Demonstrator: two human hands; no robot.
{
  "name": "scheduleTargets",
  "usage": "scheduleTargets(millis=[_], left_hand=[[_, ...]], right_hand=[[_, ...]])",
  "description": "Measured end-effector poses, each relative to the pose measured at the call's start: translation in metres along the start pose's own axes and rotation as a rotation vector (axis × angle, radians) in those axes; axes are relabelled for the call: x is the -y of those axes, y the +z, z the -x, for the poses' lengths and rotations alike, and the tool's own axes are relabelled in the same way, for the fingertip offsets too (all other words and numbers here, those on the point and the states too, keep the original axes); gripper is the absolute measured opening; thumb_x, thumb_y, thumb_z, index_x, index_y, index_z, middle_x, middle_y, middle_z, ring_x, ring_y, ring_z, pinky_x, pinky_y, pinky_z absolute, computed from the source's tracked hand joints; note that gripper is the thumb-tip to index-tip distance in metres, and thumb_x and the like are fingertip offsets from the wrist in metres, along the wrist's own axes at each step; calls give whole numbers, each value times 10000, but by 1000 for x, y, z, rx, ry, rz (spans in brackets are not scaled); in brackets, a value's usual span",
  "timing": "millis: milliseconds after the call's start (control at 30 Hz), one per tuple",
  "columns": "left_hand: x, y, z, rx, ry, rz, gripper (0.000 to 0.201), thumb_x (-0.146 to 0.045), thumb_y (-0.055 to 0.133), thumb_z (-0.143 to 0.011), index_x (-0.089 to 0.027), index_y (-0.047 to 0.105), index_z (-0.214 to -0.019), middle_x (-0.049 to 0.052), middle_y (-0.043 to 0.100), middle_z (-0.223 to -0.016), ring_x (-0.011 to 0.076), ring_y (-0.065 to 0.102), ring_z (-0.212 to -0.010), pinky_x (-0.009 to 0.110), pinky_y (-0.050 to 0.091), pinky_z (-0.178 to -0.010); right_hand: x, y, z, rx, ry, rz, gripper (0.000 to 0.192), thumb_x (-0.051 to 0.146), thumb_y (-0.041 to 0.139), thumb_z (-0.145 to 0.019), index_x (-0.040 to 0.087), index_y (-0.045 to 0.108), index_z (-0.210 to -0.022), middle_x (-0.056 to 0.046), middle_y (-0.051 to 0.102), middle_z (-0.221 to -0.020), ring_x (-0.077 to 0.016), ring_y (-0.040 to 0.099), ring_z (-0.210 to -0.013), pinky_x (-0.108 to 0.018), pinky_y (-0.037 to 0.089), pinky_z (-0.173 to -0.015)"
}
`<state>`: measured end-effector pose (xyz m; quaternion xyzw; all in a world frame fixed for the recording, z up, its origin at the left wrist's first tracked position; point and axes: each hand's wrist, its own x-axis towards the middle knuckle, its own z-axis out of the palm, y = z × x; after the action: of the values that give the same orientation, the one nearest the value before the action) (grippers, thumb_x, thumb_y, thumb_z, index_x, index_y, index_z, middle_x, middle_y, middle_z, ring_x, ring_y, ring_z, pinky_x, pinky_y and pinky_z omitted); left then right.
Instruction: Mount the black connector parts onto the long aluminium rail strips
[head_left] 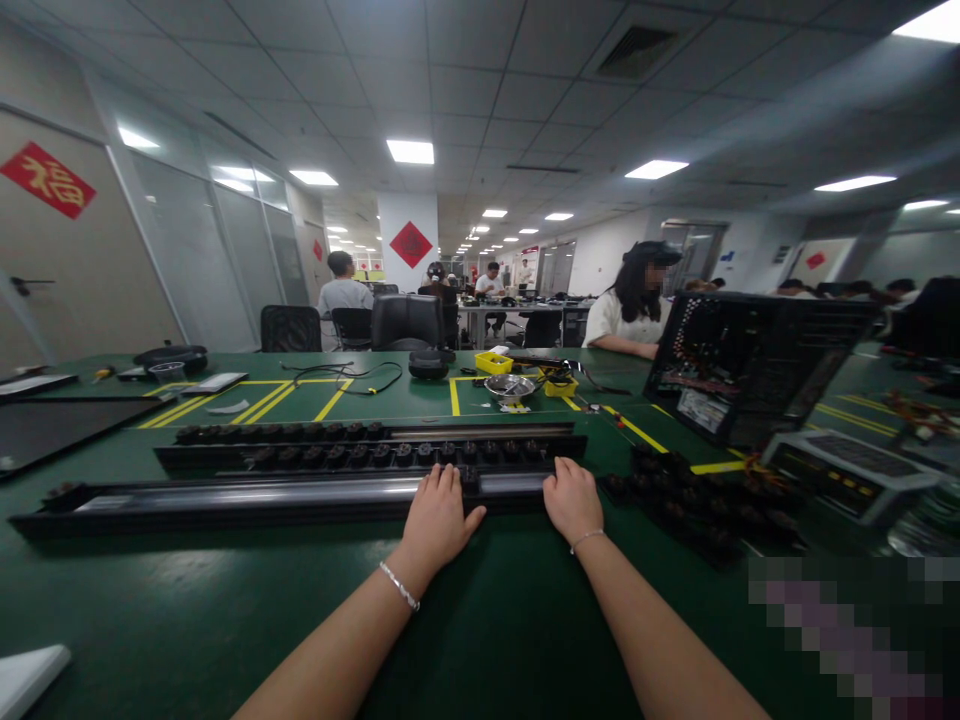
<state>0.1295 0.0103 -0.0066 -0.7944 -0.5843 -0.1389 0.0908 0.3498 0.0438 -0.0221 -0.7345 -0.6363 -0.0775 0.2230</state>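
I see my left hand (437,512) resting flat, fingers together, on the near long black rail (247,498), a glossy bar lying crosswise on the green matte table (225,600). My right hand (574,497) rests on the rail's right end, fingers curled over it, nothing pinched. Two more rails (360,445) lie behind it, studded with round black knobs. One silver bracelet circles each wrist.

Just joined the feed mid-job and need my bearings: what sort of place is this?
Probably an open-plan electronics assembly workshop. Long green tables carry yellow marking tape, an open computer case stands on the right, and both hands rest on a long black rail. Other people work at tables behind.
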Motion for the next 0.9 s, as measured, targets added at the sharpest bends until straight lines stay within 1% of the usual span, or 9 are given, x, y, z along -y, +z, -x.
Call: scheduleTargets(millis=[100,300,633,900], left_hand=[[-1,0,0,-8,6,6,711,-547,325,-842,-19,425,-1309,194,439,-1368,329,343,-1294,437,298,-1051],[-2,2,0,-30,9,15,677,-534,338,-843,-54,429,-1312,182,435,-1374,321,337,-1300,445,306,-1045],[-2,3,-2,-12,3,30,694,-547,308,-849,-47,419,-1319,172,434,-1379,315,325,-1308,432,290,-1060],[-7,1,-3,-10,12,26,689,-530,328,-847,-33,420,-1314,180,434,-1376,320,324,-1307,432,289,-1060]], right_hand=[[0,1,0,-2,-7,4,493,216,312,-842,38,516,-1255,-136,511,-1295,-230,400,-1215,-303,268,-1012],[-1,3,-1,-14,-23,6,487,217,321,-842,38,520,-1249,-141,520,-1286,-230,411,-1209,-305,269,-1011],[-2,3,-1,-18,-18,-1,495,226,301,-848,38,519,-1250,-133,520,-1285,-223,411,-1211,-293,266,-1011],[-1,2,-1,-10,-10,-7,489,225,314,-845,45,521,-1250,-132,516,-1290,-224,406,-1213,-299,261,-1014]])
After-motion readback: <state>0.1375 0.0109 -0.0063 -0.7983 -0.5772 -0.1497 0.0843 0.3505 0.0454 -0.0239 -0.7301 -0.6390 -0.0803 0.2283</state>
